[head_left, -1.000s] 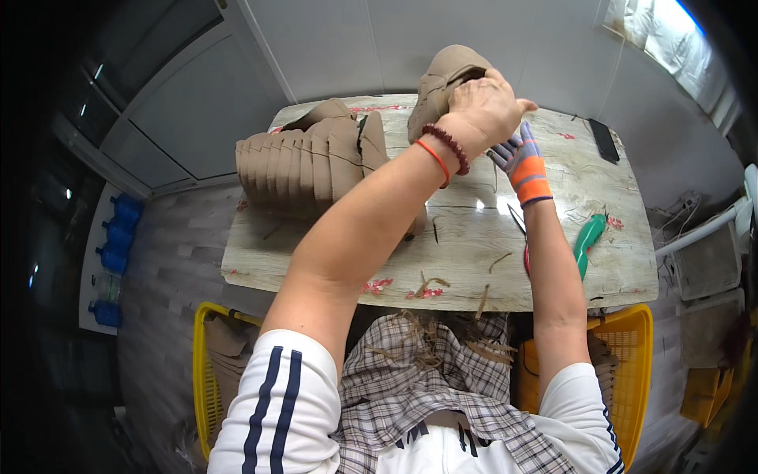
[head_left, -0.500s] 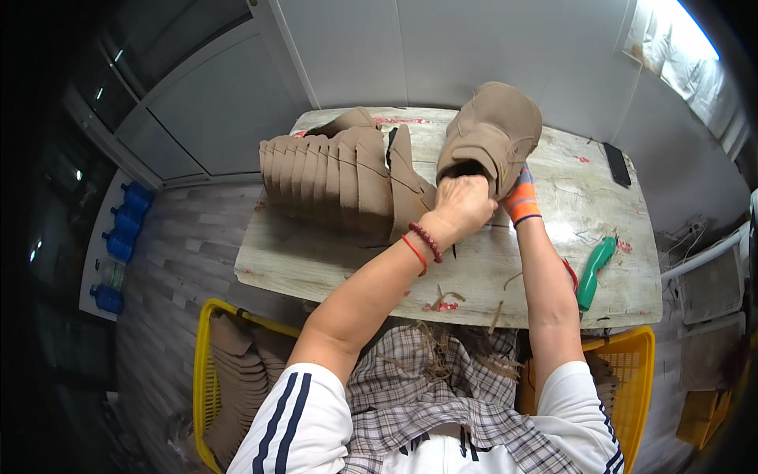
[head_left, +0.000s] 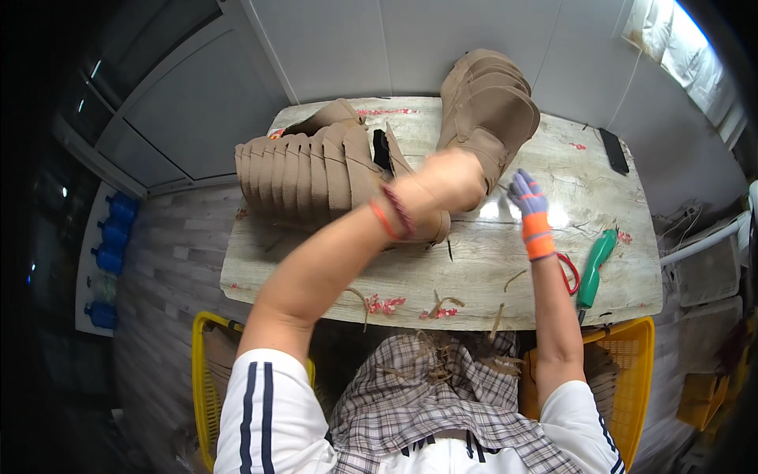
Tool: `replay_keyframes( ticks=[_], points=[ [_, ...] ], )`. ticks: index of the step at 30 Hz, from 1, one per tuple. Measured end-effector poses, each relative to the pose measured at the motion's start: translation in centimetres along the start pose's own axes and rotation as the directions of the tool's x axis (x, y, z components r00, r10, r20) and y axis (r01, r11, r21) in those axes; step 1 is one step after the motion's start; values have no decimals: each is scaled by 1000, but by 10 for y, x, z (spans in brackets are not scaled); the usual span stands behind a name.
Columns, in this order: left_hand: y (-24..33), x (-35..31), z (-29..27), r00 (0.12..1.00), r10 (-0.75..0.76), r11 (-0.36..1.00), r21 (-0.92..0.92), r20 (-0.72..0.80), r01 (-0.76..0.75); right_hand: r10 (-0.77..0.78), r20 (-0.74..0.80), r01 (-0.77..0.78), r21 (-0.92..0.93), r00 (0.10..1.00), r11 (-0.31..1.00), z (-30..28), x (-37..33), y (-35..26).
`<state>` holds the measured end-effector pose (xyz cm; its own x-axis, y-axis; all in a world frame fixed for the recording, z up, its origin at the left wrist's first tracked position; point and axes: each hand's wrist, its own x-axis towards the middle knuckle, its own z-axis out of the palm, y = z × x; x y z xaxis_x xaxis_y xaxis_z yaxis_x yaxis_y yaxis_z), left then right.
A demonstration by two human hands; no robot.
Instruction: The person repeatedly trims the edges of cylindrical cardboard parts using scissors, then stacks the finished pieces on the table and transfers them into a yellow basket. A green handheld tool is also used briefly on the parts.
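Note:
Brown shoe uppers, nested in a stack, lean toward the wall at the far side of the table. My left hand, bare and blurred by motion, is closed at their near end; the fingertips are hidden. Just right of the stack, my right hand wears a grey and orange glove. Its fingers are stretched out and it holds nothing. To the left of my left hand lies a long row of similar brown uppers, packed one against another.
On the table, a green handheld tool and red-handled scissors lie at the right, a black phone beyond. Brown scraps lie near the front edge. Yellow baskets with brown pieces flank my lap.
My right hand has come away from the uppers toward me. The stack has tipped back and fanned out, showing several layers. My left hand stays at its near end, moving.

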<state>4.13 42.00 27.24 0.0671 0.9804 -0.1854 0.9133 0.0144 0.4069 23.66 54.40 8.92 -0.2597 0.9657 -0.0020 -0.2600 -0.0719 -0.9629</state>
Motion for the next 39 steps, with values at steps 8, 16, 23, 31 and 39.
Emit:
replay_keyframes(
  ticks=[8,16,23,31,39],
  points=[
    [-251,33,-104,527,-844,476,-601,-105,642,-308,98,113,-993,946,32,-76,-167,-52],
    [-252,69,-86,512,-715,696,-561,-477,449,-202,133,111,-987,970,-116,-84,-178,-48],
    [-220,5,-115,156,-139,987,-125,-978,98,-110,-12,-20,-998,994,-64,-72,-173,-67],
    [-48,-161,-35,410,161,937,8,-898,-350,281,-93,-296,-310,955,903,-36,-277,-95],
    [41,-263,160,590,181,899,-111,-787,-424,-179,92,200,-314,979,928,48,-389,-47]
  ],
)
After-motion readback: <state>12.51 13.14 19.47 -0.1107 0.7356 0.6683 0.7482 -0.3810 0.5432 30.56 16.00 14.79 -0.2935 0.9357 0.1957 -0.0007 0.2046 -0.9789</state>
